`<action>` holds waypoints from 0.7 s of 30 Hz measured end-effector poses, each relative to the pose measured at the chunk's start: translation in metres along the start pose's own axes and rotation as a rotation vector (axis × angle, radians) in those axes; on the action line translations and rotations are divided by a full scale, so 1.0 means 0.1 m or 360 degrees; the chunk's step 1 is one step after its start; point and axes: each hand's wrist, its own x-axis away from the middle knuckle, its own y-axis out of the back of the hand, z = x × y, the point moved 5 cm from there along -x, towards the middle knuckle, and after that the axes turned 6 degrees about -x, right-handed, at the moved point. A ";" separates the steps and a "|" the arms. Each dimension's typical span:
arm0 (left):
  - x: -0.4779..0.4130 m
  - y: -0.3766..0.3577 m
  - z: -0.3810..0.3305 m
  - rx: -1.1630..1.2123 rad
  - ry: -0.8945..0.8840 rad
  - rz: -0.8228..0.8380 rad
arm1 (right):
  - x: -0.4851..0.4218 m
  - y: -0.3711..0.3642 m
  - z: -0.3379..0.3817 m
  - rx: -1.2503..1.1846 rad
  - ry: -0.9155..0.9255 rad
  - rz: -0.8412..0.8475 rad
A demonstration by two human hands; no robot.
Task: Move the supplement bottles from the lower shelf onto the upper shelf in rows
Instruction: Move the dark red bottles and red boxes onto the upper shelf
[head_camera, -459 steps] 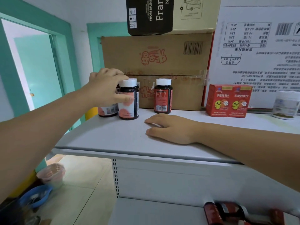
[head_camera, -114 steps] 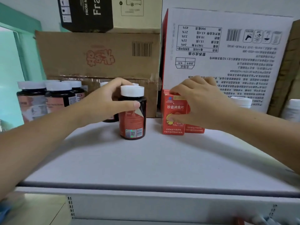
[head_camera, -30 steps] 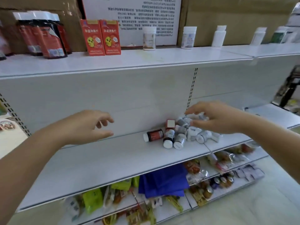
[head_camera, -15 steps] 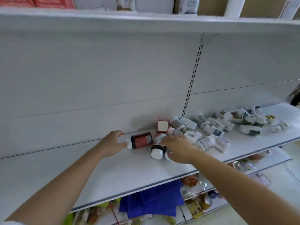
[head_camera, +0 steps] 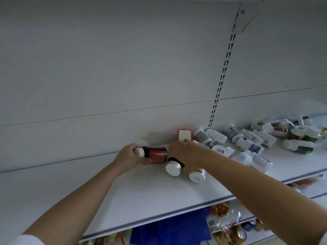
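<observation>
On the lower shelf (head_camera: 123, 195) a dark bottle with a red label (head_camera: 156, 154) lies on its side. My left hand (head_camera: 128, 159) grips it around the white cap end. My right hand (head_camera: 184, 154) is laid over a second dark bottle with a white cap (head_camera: 173, 167), fingers curled over it. A third bottle with a white cap (head_camera: 196, 175) lies against my right wrist. The upper shelf is out of view.
A small red box (head_camera: 184, 136) stands against the white back panel (head_camera: 123, 76). Several white bottles (head_camera: 247, 144) lie scattered to the right along the shelf. Blue packaging (head_camera: 169, 228) and bagged goods fill the shelf below.
The view has come closer to the lower shelf. My left hand has closed around the red-label bottle's cap end, and my right hand has settled over the neighbouring dark bottle.
</observation>
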 end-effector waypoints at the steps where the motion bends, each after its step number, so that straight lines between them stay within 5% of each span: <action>1: 0.10 0.08 -0.01 0.0138 -0.0010 -0.0056 | 0.05 0.05 -0.03 -0.0279 -0.0110 -0.0109; 7: 0.74 0.65 -0.22 0.1065 -0.0046 -0.0222 | 0.44 0.48 0.23 -0.2381 -0.0784 -0.1033; 11: 1.38 1.15 -0.59 0.1530 -0.0091 -0.0120 | 0.71 1.01 0.91 -0.3405 -0.0937 -0.0903; 17: 2.54 1.83 -1.04 0.1721 -0.0152 0.0131 | 1.15 2.21 1.99 -0.3325 -0.0492 -0.0661; 21: 3.11 2.49 -1.13 0.1635 -0.0165 -0.0064 | 1.29 2.84 2.56 -0.3233 -0.0275 -0.0625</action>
